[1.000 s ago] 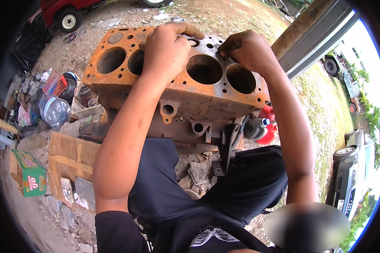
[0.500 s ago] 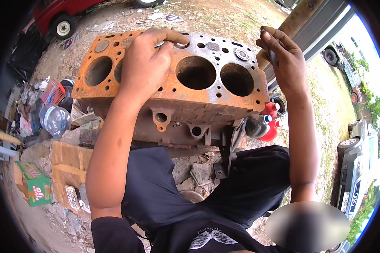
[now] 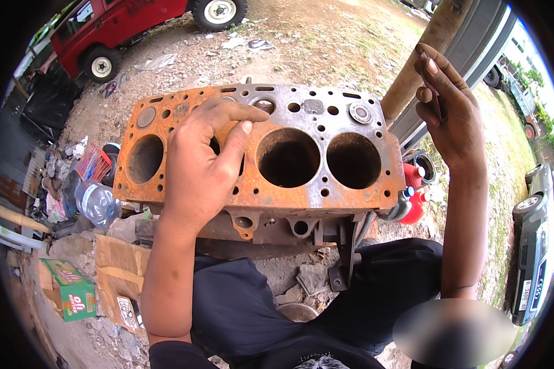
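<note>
A rusty engine block (image 3: 277,198) stands in front of me, its top face up. Large cylinder bores run along it, and the right part of the face is scraped to bare grey metal. My left hand (image 3: 206,157) is over the left-middle of the top face, thumb and index finger apart. That index fingertip is at the near edge of a small round hole (image 3: 264,105). A round metal disc (image 3: 361,112) sits at the right end. My right hand (image 3: 446,101) is raised right of the block, fingers curled around a small dark piece, mostly hidden.
A wooden post (image 3: 406,83) rises behind the block's right end. Red bottles (image 3: 417,208) stand beside that end. Left lie a clear plastic jug (image 3: 98,202), flattened cardboard (image 3: 122,264) and a green box (image 3: 74,295). A red vehicle (image 3: 129,21) and a silver car (image 3: 532,246) are parked beyond.
My view has tilted up, so the block appears lower. My left hand stays by the same hole, its thumb and index finger wider apart. My right hand remains raised, fingers still curled.
</note>
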A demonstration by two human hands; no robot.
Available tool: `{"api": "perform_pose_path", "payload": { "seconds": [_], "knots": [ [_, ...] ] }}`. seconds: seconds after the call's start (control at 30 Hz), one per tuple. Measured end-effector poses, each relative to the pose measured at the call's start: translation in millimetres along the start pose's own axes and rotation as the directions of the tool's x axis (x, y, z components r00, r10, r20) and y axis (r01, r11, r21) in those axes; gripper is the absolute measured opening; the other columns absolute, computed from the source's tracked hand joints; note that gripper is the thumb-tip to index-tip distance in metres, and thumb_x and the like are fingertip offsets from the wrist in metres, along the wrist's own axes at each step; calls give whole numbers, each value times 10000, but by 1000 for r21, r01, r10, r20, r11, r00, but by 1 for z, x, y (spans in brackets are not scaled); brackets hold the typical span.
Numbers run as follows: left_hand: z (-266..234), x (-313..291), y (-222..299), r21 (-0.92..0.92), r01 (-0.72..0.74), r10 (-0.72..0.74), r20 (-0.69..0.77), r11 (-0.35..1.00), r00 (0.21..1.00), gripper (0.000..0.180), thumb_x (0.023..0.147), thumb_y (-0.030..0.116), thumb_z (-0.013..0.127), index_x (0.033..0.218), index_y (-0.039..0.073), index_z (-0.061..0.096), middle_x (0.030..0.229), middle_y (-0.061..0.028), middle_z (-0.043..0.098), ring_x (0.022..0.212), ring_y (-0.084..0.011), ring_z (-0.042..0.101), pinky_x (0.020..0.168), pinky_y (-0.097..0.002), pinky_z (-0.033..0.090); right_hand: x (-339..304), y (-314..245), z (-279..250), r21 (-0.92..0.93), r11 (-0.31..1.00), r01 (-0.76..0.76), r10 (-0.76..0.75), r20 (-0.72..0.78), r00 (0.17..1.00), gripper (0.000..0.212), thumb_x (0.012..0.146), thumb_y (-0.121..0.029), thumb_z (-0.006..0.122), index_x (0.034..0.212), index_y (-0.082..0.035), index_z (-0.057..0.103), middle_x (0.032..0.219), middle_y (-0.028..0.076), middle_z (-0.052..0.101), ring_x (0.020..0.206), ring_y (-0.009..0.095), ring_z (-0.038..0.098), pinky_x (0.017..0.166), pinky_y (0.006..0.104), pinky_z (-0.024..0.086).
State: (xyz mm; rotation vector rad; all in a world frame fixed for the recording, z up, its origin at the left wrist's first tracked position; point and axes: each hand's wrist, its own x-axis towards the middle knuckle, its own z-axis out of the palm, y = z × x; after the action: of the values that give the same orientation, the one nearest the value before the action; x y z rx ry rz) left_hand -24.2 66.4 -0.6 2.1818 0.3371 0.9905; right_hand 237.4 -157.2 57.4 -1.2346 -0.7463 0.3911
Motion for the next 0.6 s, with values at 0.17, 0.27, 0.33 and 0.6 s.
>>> {"api": "perform_pose_path", "payload": {
  "seconds": [0.17, 0.27, 0.33, 0.6],
  "knots": [
    [8, 6, 1, -11, -16, 16, -1, 1000, 1000, 168, 996, 31, 691, 1093, 29, 828, 1093, -142, 796, 1066, -294, 770, 978, -394, 572, -5, 0, 0, 21, 998, -59, 59, 17, 998, 465, 1058, -176, 787, 1481, -3, 698, 1237, 80, 745, 885, 85, 622, 674, 243, 449],
    [12, 9, -1, -17, -20, 20, -6, 1000, 1000, 167, 992, 33, 699, 1097, 31, 828, 1099, -139, 800, 1077, -289, 771, 986, -386, 571, -6, 3, -11, 46, 996, -71, 65, 120, 991, 503, 1024, -160, 813, 1486, -1, 695, 1268, 77, 750, 925, 75, 611, 714, 240, 448],
    [13, 11, 0, -3, -36, 36, -6, 999, 999, 167, 986, 31, 706, 1101, 33, 828, 1102, -138, 802, 1085, -287, 771, 994, -384, 570, -7, 3, -14, 8, 997, -80, 79, 141, 987, 524, 1002, -152, 829, 1485, 3, 695, 1280, 67, 756, 933, 66, 603, 731, 234, 447],
    [26, 13, 7, 1, -23, 23, 3, 1000, 1000, 184, 979, 13, 710, 1112, 38, 835, 1110, -143, 808, 1097, -291, 769, 1001, -386, 572, -5, 20, -2, -465, 883, 67, -36, 75, 997, 353, 1057, -254, 785, 1367, -85, 801, 1108, 25, 835, 944, 84, 726, 813, 259, 524]
  ]
}}
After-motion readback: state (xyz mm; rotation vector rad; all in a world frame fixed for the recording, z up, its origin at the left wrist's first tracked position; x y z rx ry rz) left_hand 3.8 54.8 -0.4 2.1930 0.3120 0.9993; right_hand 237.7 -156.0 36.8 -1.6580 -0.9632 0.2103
